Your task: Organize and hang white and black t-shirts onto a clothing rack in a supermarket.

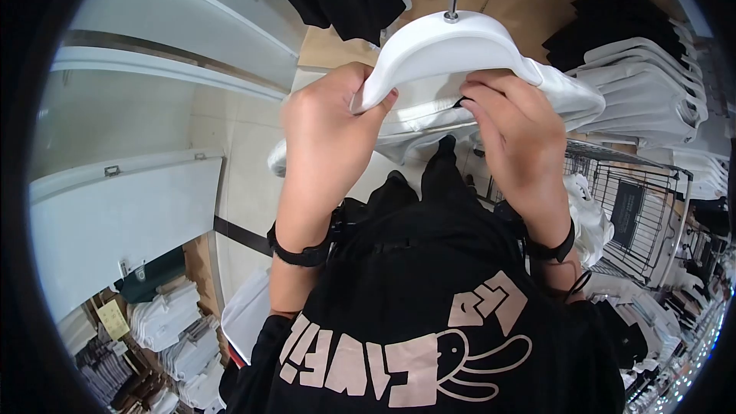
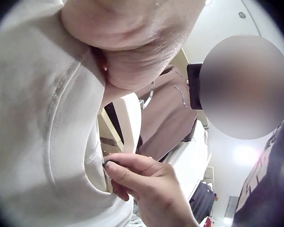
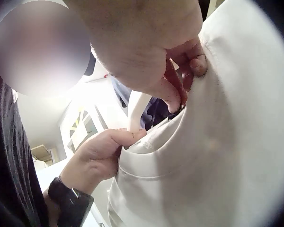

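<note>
A white hanger [image 1: 452,31] hangs by its metal hook, with a white shirt [image 1: 571,100] draped over its shoulders. My left hand [image 1: 330,138] grips the hanger's left shoulder by the shirt's neckline, thumb toward me. On the other side of the neck opening, my right hand [image 1: 525,134] pinches a small black tag [image 1: 461,102] at the collar edge. The right wrist view has this black tag [image 3: 174,114] under the thumb, just inside the neckline. Across the left wrist view, the shirt's front [image 2: 28,118] hangs down with its stitched collar seam toward the camera.
White shirts on hangers [image 1: 644,100] line the right side, above a wire shopping cart [image 1: 659,207]. Dark printed clothing [image 1: 330,0] hangs at the top. White cabinet panels [image 1: 138,222] stand at left, with garments [image 1: 169,322] on racks below.
</note>
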{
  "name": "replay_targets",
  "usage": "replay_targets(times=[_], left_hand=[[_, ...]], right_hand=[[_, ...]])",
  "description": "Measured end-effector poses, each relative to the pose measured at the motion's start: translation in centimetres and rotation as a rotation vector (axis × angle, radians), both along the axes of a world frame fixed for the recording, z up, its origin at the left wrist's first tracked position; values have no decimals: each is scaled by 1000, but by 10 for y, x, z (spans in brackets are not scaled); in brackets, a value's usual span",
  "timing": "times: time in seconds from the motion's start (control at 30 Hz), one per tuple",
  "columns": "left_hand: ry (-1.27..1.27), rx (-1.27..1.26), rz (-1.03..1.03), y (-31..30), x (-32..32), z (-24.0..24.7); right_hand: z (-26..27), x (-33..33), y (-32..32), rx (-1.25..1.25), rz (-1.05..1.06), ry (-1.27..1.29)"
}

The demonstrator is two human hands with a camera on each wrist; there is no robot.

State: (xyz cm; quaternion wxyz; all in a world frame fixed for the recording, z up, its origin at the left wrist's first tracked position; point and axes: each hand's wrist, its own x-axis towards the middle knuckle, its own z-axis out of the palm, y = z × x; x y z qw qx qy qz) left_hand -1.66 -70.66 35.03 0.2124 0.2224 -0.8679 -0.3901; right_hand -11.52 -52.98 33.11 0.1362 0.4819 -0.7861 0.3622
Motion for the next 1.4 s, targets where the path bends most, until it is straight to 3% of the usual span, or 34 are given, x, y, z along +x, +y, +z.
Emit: replay_targets(times=[0.23, 0.3, 0.53, 0.6, 0.7, 0.93, 1.1, 1.23, 1.4], left_hand=[[-61, -6, -46, -5, -4, -2], [-209, 35, -76, -5, -5, 2], [-178, 130, -76, -9, -3, -5], [-175, 161, -75, -7, -2, -3], [-69, 119, -70, -6, -2, -9], [-180, 112, -99, -6, 1, -6], [-65, 97, -86, -4, 3, -10], [-216, 128, -87, -4, 6, -6], [-174, 133, -81, -4, 7, -8]], right_hand=[[-4, -3, -5, -184, -89, 10], [-2, -1, -5, -140, -176, -52], [-2, -3, -8, -171, -99, -37], [-1, 1, -7, -148, -145, -175], [-2, 3, -6, -156, -150, -177], [-5, 11, -7, -83, -193, -232], [-16, 17, -11, -104, -187, -260], [-20, 18, -10, -140, -180, -266], [-25, 15, -4, -106, -41, -232]])
